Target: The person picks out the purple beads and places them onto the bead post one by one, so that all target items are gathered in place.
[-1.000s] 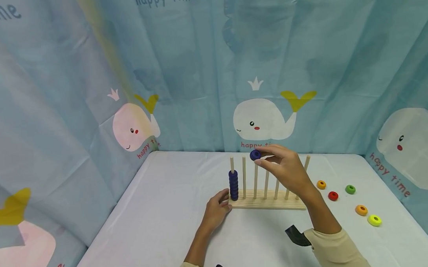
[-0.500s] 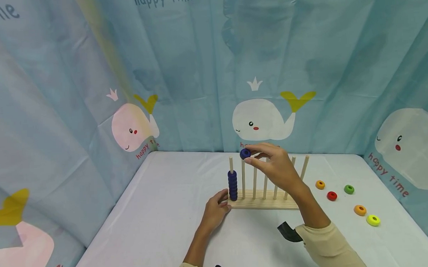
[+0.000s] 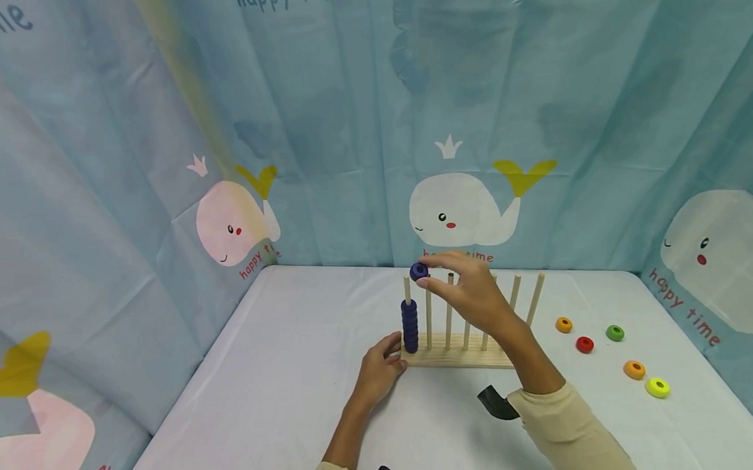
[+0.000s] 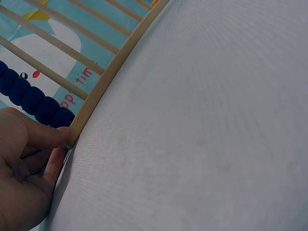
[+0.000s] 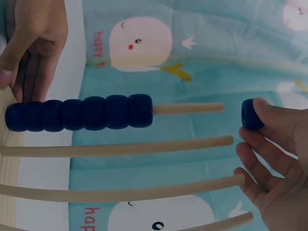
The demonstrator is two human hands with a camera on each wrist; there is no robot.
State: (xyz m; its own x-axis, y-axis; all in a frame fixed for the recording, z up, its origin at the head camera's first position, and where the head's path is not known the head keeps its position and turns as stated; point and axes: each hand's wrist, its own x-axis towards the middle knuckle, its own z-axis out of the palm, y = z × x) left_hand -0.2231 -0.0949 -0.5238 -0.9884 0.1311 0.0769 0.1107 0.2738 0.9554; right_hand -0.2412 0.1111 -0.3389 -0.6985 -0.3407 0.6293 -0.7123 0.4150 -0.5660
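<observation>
Between thumb and fingertips, my right hand [image 3: 472, 294] pinches a dark blue bead [image 3: 418, 271] with a hole through it. The right wrist view shows this bead [image 5: 250, 114] a short way beyond the tip of the leftmost peg, apart from it. That peg carries a stack of several matching blue beads [image 3: 410, 327], its top part bare. The other upright pegs of the wooden peg stand [image 3: 462, 358] hold no beads. My left hand [image 3: 378, 373] grips the left end of the base, thumb [image 4: 50, 137] on top at the corner beside the stack.
Loose beads lie on the white table right of the stand: an orange bead [image 3: 564, 324], a red bead [image 3: 584, 344], a green bead [image 3: 615, 333], another orange bead [image 3: 634, 370] and a yellow bead [image 3: 658, 388]. A blue whale-print curtain [image 3: 349, 160] hangs behind.
My right hand has carried the blue bead leftward along the peg tops, from around the third peg to near the leftmost one. My left hand stays on the base.
</observation>
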